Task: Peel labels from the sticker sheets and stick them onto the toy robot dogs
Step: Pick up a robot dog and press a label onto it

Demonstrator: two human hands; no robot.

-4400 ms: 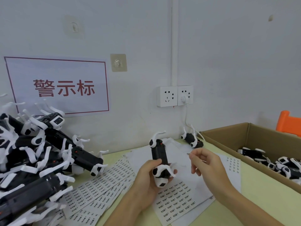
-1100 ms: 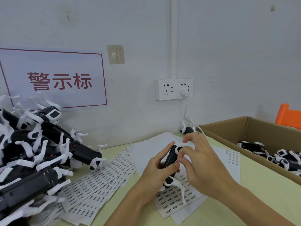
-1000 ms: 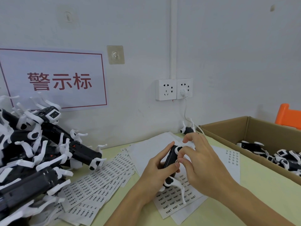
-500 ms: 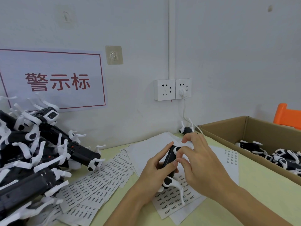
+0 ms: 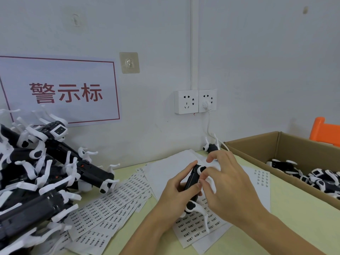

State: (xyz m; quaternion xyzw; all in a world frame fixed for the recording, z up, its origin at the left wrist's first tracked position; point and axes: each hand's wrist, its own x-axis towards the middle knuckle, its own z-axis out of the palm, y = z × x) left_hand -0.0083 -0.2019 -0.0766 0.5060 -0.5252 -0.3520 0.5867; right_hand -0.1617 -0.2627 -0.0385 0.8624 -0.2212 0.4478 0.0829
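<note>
My left hand (image 5: 174,192) grips a black and white toy robot dog (image 5: 192,181) above the table's middle, body tilted, white legs hanging down. My right hand (image 5: 226,183) is against the dog's right side, thumb and forefinger pressed on its black body; a label under the fingertips cannot be made out. Below the hands lies a sticker sheet (image 5: 195,225) printed with small labels. More sticker sheets (image 5: 110,205) fan out to the left.
A pile of black and white robot dogs (image 5: 36,173) fills the left side. A cardboard box (image 5: 257,144) with several dogs inside stands at the right. One dog (image 5: 211,147) sits by the wall under the sockets (image 5: 195,101), beside a white cable.
4.4 s ago my left hand held the dog upright and my right hand was apart from it. Now the dog is lower and tilted, with my right hand's fingers pressed on it.
</note>
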